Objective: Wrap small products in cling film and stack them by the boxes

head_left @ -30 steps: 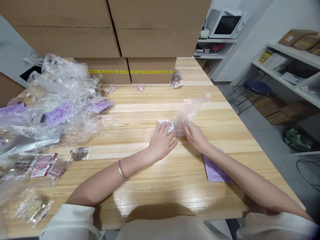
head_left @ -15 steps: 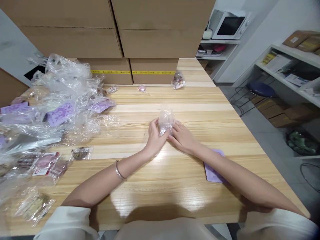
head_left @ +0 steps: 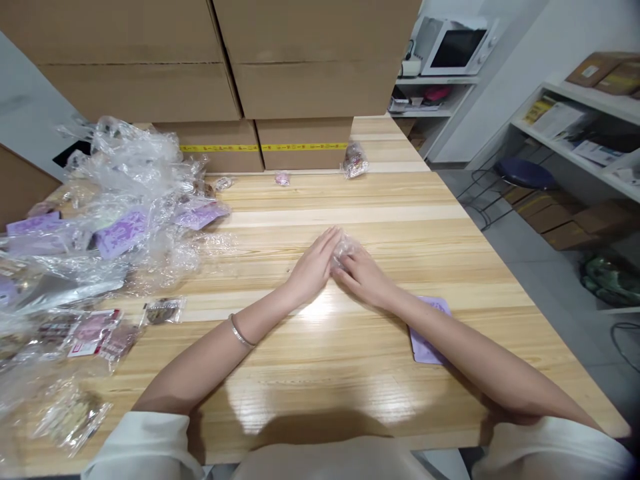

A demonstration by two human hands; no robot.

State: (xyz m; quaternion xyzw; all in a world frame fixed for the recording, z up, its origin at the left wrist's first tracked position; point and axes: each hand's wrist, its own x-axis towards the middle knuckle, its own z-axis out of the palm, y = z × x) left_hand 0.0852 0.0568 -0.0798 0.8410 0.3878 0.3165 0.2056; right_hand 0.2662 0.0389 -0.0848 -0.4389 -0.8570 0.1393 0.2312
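Near the middle of the wooden table (head_left: 310, 353), a crumpled clear plastic wrapper (head_left: 344, 249) is pressed between my two hands. My left hand (head_left: 314, 263) lies along its left side, fingers stretched out and close together; its palm side is hidden. From the right, my right hand (head_left: 364, 275) has bent fingers around the wrapper. What the wrapper contains, if anything, cannot be made out. A flat purple pouch (head_left: 429, 333) lies partly under my right forearm.
Clear plastic packaging (head_left: 145, 173) is heaped at the left, with a purple packet (head_left: 123, 232) in it. Small wrapped packets (head_left: 164, 311) lie nearer me. Cardboard boxes (head_left: 310, 87) stand along the back. A small pink packet (head_left: 283, 178) and a filled clear bag (head_left: 355, 161) sit before them.
My left hand has swung up and flattened against the wrapper, its fingers now straight. The wrapper is squashed smaller, with less of it showing above my hands.
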